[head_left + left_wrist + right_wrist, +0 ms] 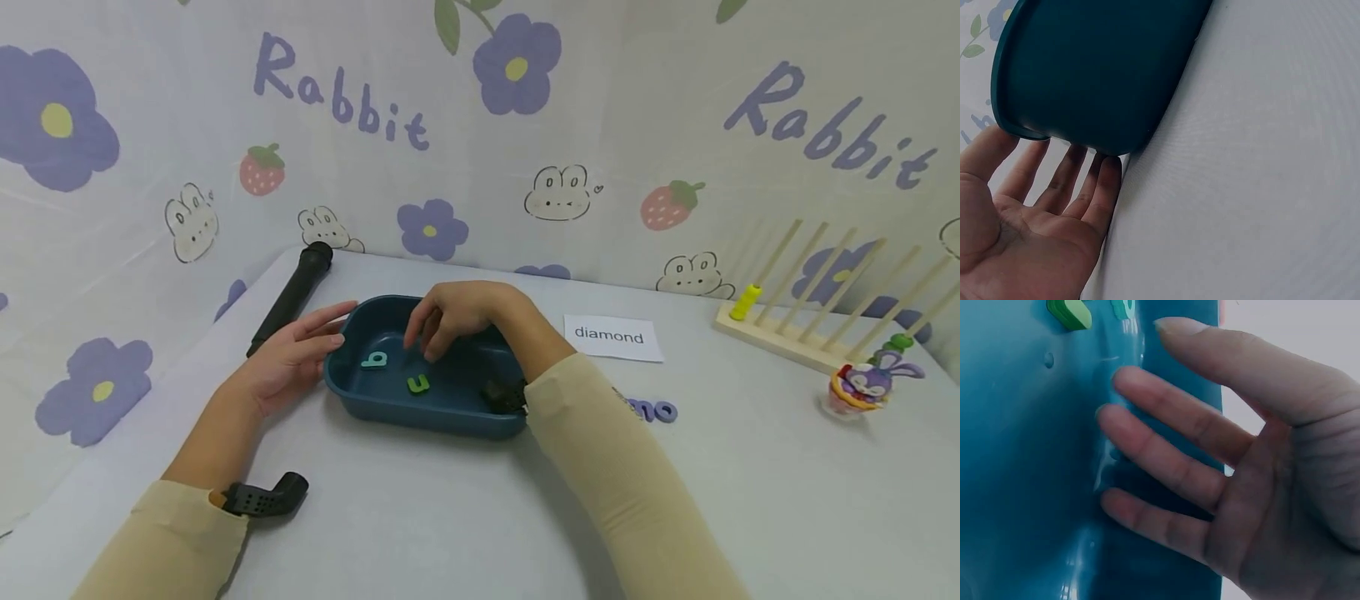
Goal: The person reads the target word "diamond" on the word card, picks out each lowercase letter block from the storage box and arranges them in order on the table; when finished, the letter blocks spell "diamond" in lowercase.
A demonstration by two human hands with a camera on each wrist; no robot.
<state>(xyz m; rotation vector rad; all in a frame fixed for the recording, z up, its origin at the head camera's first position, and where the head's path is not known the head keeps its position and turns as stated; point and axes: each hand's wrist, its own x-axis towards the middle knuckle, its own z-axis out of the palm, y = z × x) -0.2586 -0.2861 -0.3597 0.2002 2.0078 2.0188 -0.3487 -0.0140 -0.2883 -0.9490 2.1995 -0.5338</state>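
A dark blue-green plastic basin (427, 419) stands on the white table. At its left end my left hand (288, 362) touches the outside with extended fingertips; the left wrist view shows them against the basin's wall (1097, 81). My right hand (459, 315) hangs inside the basin, fingers apart and loosely bent, holding nothing. Below and left of it on the basin floor lie a teal letter (374, 360) and a green letter (417, 383), which looks like a u or n. The right wrist view catches the green letter (1071, 314) beyond the fingertips.
Purple letters (664, 412) lie right of the basin, partly hidden by my right sleeve. Behind them is a white card (615, 337) reading "diamond". A black microphone (294, 293) lies back left. At right stand a wooden peg rack (783, 337) and a purple rabbit figure (862, 387).
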